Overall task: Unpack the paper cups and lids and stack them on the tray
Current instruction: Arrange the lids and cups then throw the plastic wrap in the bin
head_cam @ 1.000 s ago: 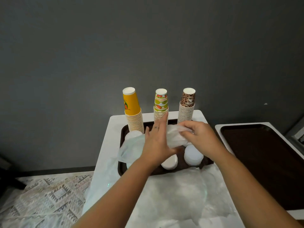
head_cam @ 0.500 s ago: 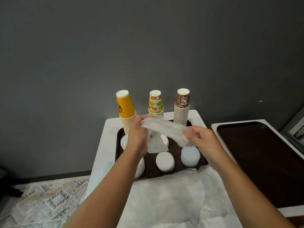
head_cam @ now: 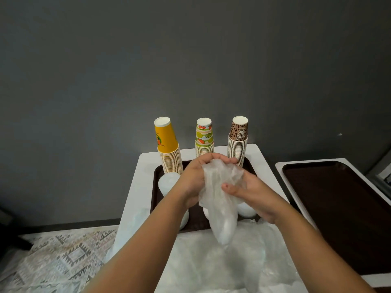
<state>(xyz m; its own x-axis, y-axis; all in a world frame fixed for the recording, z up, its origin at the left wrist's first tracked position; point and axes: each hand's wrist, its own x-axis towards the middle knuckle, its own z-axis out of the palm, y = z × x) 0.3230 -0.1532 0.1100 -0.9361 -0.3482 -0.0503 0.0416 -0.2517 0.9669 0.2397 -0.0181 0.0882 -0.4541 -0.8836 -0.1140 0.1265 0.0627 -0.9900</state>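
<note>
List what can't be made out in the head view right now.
- Lid stacks on the tray: count and heights, hidden by both forearms and the plastic bag.
- Bag contents: film too cloudy.
- Middle cup stack: base hidden behind the left hand.
- Right hand: fingertips buried in the bag.
- Second tray: cut off by the right edge.

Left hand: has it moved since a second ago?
Yes. The left hand rose from flat over the lids to grip the bag near the middle cup stack.
</note>
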